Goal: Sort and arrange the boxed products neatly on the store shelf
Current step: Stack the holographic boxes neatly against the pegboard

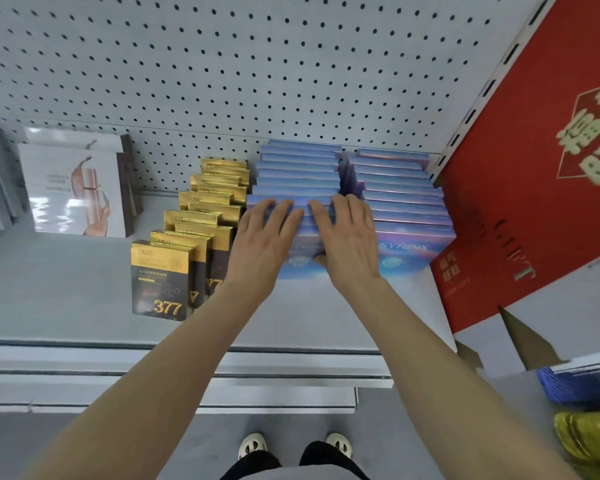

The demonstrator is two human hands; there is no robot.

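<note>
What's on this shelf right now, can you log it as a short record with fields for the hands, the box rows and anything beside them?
left hand: fingers flat on top of the left blue row
right hand: fingers on the same row, thumb at its front box
blue boxes: two upright rows, side by side
gold boxes: staggered row left of the blue ones
white boxes: far left, upright
red box: right of the shelf
</note>
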